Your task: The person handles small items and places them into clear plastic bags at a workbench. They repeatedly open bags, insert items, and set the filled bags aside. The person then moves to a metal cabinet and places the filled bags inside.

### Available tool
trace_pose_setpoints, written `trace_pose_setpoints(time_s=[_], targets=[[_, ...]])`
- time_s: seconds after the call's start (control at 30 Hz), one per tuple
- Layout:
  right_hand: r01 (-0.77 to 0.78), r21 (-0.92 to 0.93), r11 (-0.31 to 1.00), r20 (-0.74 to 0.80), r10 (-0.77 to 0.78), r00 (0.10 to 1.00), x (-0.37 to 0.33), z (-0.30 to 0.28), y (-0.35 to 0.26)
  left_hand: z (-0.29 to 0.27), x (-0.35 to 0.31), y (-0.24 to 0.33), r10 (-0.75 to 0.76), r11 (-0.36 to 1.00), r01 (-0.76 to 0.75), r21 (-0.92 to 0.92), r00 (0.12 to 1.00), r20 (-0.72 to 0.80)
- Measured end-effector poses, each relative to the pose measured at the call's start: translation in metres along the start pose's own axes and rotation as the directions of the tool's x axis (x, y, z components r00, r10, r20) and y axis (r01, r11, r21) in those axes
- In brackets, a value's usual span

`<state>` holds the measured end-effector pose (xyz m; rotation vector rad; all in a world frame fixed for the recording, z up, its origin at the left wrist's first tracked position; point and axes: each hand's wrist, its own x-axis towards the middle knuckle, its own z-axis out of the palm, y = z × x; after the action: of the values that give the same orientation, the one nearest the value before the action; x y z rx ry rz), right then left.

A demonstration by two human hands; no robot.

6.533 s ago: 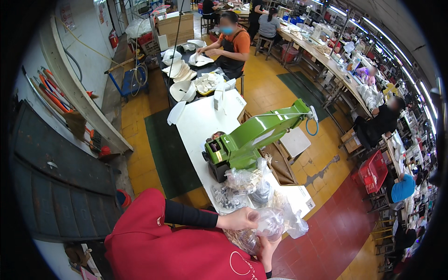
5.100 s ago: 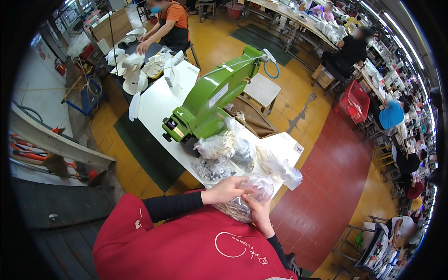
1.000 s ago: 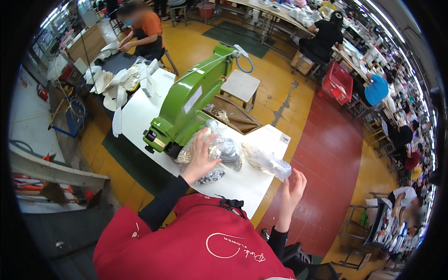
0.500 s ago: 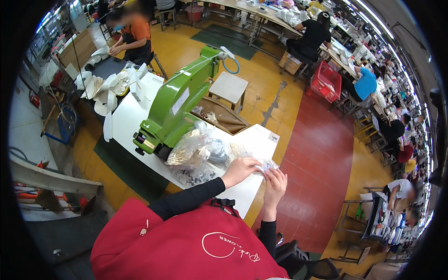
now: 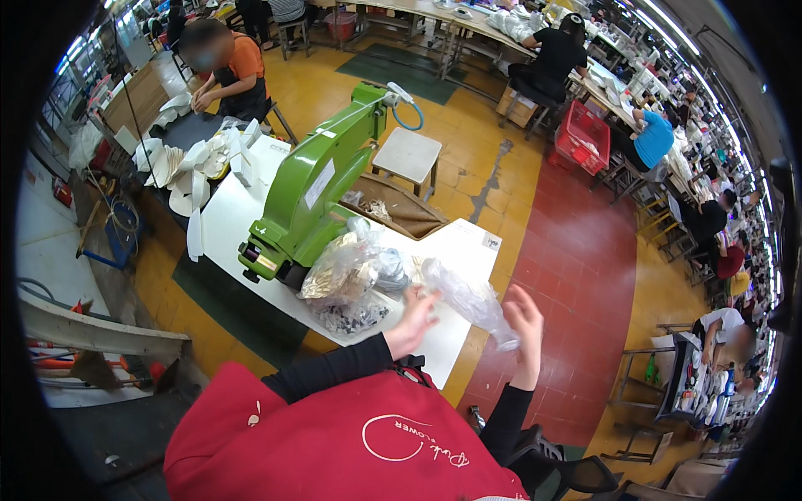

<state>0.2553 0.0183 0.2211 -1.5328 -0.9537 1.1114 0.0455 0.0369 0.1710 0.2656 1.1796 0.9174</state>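
Note:
A long clear plastic bag [image 5: 459, 294] stretches diagonally over the right edge of the white table [image 5: 447, 346]. My right hand [image 5: 525, 324] is at its lower right end, fingers curved around the plastic; the fingertips are partly hidden. To the left of the bag, my left hand [image 5: 409, 324] is held up with its fingers apart and nothing in them. Just beyond my left hand lie filled clear bags, one with cream-coloured pieces [image 5: 338, 271] and one with small dark pieces [image 5: 352, 316]. A bundle of grey pieces [image 5: 391, 271] rests beside them.
A green press machine [image 5: 322, 184] stands on the table, with a brown open box [image 5: 409, 221] behind it. White pieces [image 5: 196, 167] are heaped at the far left, near a person in orange [image 5: 242, 63]. A stool [image 5: 407, 153] and a red crate [image 5: 581, 142] stand farther off.
The crumpled clear bag pinched between both hands now hangs drawn out lengthwise. My left hand has let go and moved lower and nearer; my right hand has shifted to the right.

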Motion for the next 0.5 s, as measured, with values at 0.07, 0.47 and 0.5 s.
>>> trace_pose_setpoints(time_s=[0.07, 0.47, 0.5], targets=[[0.054, -0.387, 0.92, 0.265, 0.055, 0.963, 0.008, 0.012, 0.004, 0.006, -0.009, -0.012, -0.117, 0.99, 0.128, -0.05, 0.976, 0.183], [0.327, -0.019, 0.945, -0.431, -0.303, 0.85, 0.026, -0.003, -0.021, -0.034, 0.02, 0.003, 0.206, 0.953, -0.254, 0.164, 0.942, 0.264], [0.361, -0.175, 0.916, -0.487, -0.399, 0.777, 0.016, 0.0, -0.043, -0.038, 0.019, 0.007, 0.22, 0.947, -0.268, 0.178, 0.944, 0.247]])
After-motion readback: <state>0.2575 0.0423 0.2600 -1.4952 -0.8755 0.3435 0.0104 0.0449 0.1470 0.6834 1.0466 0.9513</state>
